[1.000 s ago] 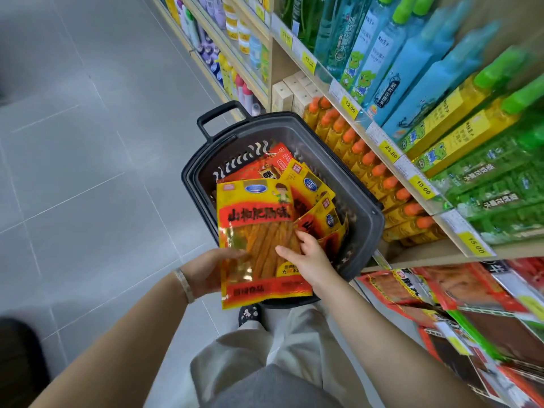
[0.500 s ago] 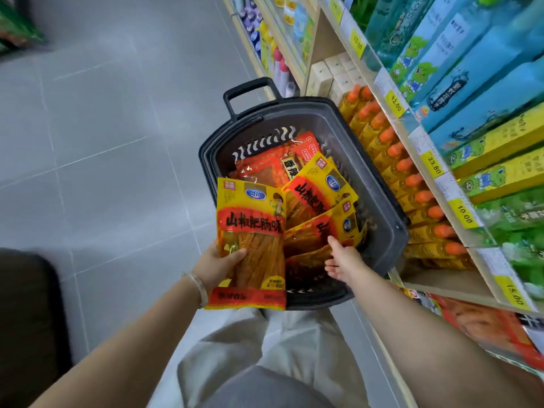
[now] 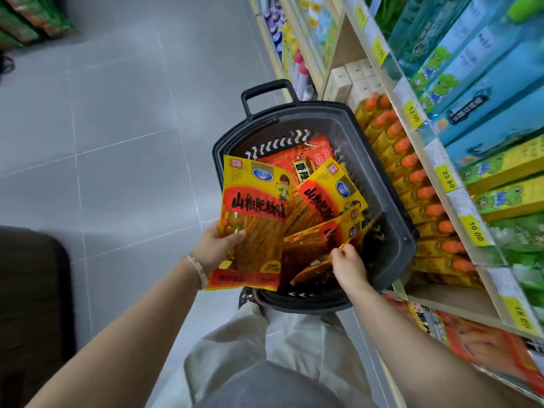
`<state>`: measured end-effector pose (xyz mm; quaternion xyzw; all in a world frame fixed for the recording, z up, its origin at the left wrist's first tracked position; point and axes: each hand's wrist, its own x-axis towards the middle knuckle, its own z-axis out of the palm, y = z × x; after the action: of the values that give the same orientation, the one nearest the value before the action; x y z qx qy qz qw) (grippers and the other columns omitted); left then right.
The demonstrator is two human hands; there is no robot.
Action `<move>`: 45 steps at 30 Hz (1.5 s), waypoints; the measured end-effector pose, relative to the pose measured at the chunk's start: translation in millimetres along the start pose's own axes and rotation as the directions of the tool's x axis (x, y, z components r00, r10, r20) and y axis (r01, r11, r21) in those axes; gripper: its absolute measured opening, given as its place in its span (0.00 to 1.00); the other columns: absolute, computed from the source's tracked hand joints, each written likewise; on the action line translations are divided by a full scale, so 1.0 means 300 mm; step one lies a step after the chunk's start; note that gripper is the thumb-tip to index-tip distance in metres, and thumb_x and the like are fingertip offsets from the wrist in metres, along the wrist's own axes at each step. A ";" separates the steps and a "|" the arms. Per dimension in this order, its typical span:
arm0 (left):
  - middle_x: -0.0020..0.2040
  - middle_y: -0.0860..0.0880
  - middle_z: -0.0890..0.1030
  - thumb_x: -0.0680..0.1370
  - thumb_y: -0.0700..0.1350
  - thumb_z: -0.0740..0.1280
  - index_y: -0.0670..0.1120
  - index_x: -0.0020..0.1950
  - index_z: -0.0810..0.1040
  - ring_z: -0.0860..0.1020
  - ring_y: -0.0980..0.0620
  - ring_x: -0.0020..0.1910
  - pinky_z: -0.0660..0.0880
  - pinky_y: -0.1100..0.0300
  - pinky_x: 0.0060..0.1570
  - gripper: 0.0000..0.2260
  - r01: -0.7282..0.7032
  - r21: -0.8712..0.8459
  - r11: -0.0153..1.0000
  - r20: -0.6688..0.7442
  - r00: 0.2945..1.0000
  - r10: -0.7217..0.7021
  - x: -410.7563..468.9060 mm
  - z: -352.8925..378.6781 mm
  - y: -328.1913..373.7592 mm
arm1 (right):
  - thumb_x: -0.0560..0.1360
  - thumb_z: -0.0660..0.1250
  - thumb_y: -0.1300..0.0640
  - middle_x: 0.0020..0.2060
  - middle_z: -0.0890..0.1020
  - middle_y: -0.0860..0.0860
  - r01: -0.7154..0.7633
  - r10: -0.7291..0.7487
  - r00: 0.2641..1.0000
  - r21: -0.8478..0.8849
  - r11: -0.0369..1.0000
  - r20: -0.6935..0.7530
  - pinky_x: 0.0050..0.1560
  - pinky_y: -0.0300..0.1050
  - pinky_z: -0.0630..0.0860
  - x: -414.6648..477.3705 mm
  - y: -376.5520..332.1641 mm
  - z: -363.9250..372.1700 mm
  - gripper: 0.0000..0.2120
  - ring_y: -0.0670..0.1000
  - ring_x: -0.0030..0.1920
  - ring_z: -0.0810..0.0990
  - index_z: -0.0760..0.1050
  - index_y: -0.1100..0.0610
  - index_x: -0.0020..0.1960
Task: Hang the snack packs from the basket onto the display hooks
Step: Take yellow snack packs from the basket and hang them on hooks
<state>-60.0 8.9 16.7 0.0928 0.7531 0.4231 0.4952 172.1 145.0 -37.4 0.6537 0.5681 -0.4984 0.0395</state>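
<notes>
Collecting snack packs from the basket

Our left hand (image 3: 216, 248) grips a yellow-and-red snack pack (image 3: 253, 213) by its lower part, holding it over the grey basket (image 3: 391, 201). Our right hand (image 3: 347, 265) pinches the corner of a second pack (image 3: 313, 270) lying inside, probably to draw it out for hanging.

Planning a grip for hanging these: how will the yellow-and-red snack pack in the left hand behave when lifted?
Probably light: the left hand holds the snack pack up by its side edge alone. Likely somewhat floppy, being a flat film pouch, though it lies fairly flat here. Its glossy film may be slippery, so pinch firmly.
</notes>
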 end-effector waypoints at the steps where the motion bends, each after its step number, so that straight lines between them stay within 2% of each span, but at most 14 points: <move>1: 0.39 0.56 0.81 0.77 0.43 0.67 0.53 0.48 0.76 0.79 0.56 0.38 0.74 0.61 0.33 0.05 -0.017 -0.007 1.000 0.002 1.000 0.017 0.001 -0.001 0.014 | 0.78 0.57 0.55 0.42 0.74 0.58 0.065 -0.065 0.998 -0.008 0.998 -0.022 0.43 0.49 0.67 -0.022 -0.015 -0.014 0.09 0.57 0.43 0.73 0.68 0.58 0.41; 7: 0.45 0.50 0.82 0.80 0.37 0.60 0.51 0.52 0.76 0.80 0.50 0.45 0.76 0.59 0.38 0.10 -0.005 -0.058 0.998 0.156 0.988 0.014 -0.043 0.036 0.075 | 0.77 0.64 0.57 0.59 0.67 0.55 0.404 -0.406 0.911 -0.046 0.914 -0.068 0.59 0.41 0.62 -0.175 -0.134 -0.010 0.10 0.54 0.58 0.69 0.68 0.56 0.38; 11: 0.52 0.41 0.81 0.80 0.36 0.58 0.45 0.59 0.76 0.80 0.41 0.50 0.78 0.48 0.51 0.12 0.094 -0.264 0.960 0.337 0.942 0.001 -0.100 0.074 0.074 | 0.79 0.61 0.56 0.69 0.68 0.53 0.606 -0.601 0.795 -0.052 0.794 0.084 0.71 0.46 0.59 -0.282 -0.220 0.066 0.12 0.50 0.70 0.64 0.67 0.55 0.37; 14: 0.55 0.39 0.79 0.80 0.39 0.57 0.45 0.62 0.74 0.79 0.40 0.52 0.75 0.43 0.56 0.13 0.157 -0.341 0.927 0.393 0.920 -0.011 -0.132 0.077 0.071 | 0.80 0.59 0.52 0.74 0.64 0.50 0.640 -0.627 0.764 -0.053 0.767 0.152 0.73 0.48 0.55 -0.333 -0.251 0.120 0.10 0.51 0.75 0.57 0.66 0.54 0.41; 17: 0.56 0.40 0.79 0.74 0.47 0.63 0.45 0.60 0.77 0.78 0.40 0.55 0.75 0.43 0.56 0.16 0.188 -0.398 0.898 0.471 0.882 0.024 -0.161 0.053 0.076 | 0.80 0.54 0.45 0.74 0.64 0.46 0.615 -0.610 0.775 0.028 0.788 0.166 0.71 0.43 0.52 -0.379 -0.273 0.130 0.13 0.48 0.75 0.54 0.73 0.48 0.57; 20: 0.43 0.47 0.81 0.62 0.59 0.67 0.49 0.50 0.82 0.81 0.47 0.41 0.79 0.50 0.43 0.22 0.117 -0.373 0.920 0.465 0.882 0.077 -0.196 0.015 0.095 | 0.82 0.47 0.47 0.74 0.64 0.44 0.581 -0.593 0.793 0.118 0.805 0.141 0.75 0.47 0.52 -0.418 -0.293 0.136 0.20 0.45 0.75 0.54 0.66 0.46 0.71; 23: 0.54 0.49 0.83 0.70 0.66 0.61 0.51 0.61 0.76 0.82 0.48 0.50 0.79 0.53 0.42 0.27 0.039 -0.285 0.958 0.481 0.870 0.107 -0.214 -0.004 0.103 | 0.79 0.44 0.46 0.73 0.63 0.43 0.578 -0.581 0.802 0.064 0.814 0.137 0.75 0.46 0.50 -0.458 -0.309 0.160 0.24 0.43 0.75 0.53 0.66 0.45 0.71; 26: 0.58 0.44 0.81 0.78 0.60 0.59 0.48 0.65 0.74 0.82 0.46 0.53 0.80 0.50 0.46 0.22 -0.054 -0.179 0.982 0.376 0.919 0.119 -0.224 -0.024 0.098 | 0.78 0.46 0.47 0.70 0.67 0.43 0.581 -0.596 0.791 0.140 0.802 0.136 0.74 0.42 0.53 -0.507 -0.299 0.187 0.24 0.40 0.72 0.58 0.69 0.47 0.69; 29: 0.60 0.45 0.79 0.80 0.54 0.59 0.49 0.63 0.74 0.79 0.43 0.56 0.75 0.45 0.58 0.15 -0.109 -0.065 0.992 0.297 0.947 0.124 -0.213 -0.061 0.084 | 0.80 0.58 0.50 0.59 0.73 0.41 0.543 -0.532 0.839 0.214 0.812 -0.112 0.69 0.48 0.67 -0.537 -0.260 0.193 0.11 0.39 0.61 0.71 0.70 0.48 0.62; 30: 0.61 0.46 0.79 0.80 0.53 0.59 0.50 0.63 0.73 0.78 0.45 0.58 0.74 0.47 0.60 0.14 -0.148 -0.028 0.989 0.325 0.934 0.149 -0.212 -0.069 0.084 | 0.78 0.62 0.48 0.58 0.72 0.43 0.520 -0.477 0.844 0.151 0.841 -0.247 0.67 0.49 0.68 -0.535 -0.245 0.181 0.14 0.43 0.62 0.71 0.70 0.49 0.62; 32: 0.59 0.49 0.80 0.80 0.51 0.60 0.51 0.61 0.75 0.79 0.49 0.57 0.75 0.52 0.58 0.11 -0.204 0.012 0.979 0.401 0.898 0.182 -0.218 -0.068 0.086 | 0.71 0.68 0.38 0.65 0.68 0.49 0.401 -0.341 0.856 0.083 0.912 -0.387 0.69 0.51 0.64 -0.530 -0.214 0.140 0.33 0.50 0.68 0.65 0.64 0.51 0.69; 35: 0.52 0.50 0.83 0.79 0.51 0.63 0.52 0.56 0.77 0.82 0.52 0.50 0.79 0.56 0.50 0.08 -0.228 0.056 0.972 0.473 0.863 0.175 -0.245 -0.045 0.087 | 0.58 0.71 0.28 0.69 0.69 0.49 0.206 -0.128 0.951 0.271 0.940 -0.280 0.68 0.56 0.67 -0.522 -0.161 0.075 0.49 0.52 0.68 0.68 0.62 0.50 0.72; 39: 0.53 0.49 0.82 0.76 0.51 0.68 0.50 0.58 0.77 0.80 0.49 0.52 0.77 0.51 0.54 0.12 -0.327 0.180 0.928 0.477 0.854 0.208 -0.279 -0.001 0.068 | 0.59 0.74 0.32 0.49 0.83 0.45 0.184 -0.079 0.956 0.366 0.912 -0.281 0.56 0.55 0.78 -0.554 -0.050 0.058 0.30 0.49 0.51 0.81 0.77 0.48 0.54; 45: 0.45 0.49 0.84 0.71 0.47 0.74 0.50 0.44 0.81 0.83 0.50 0.44 0.80 0.53 0.47 0.05 -0.413 0.199 0.889 0.608 0.763 0.218 -0.389 0.128 0.022 | 0.60 0.79 0.41 0.42 0.85 0.43 0.277 0.011 0.889 0.556 0.784 -0.458 0.49 0.50 0.80 -0.698 0.189 -0.018 0.21 0.48 0.46 0.83 0.79 0.49 0.48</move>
<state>27.2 -31.2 93.7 0.4214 0.6016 0.3254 0.5955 249.4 -18.9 82.1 0.6832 0.4175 -0.4955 -0.3369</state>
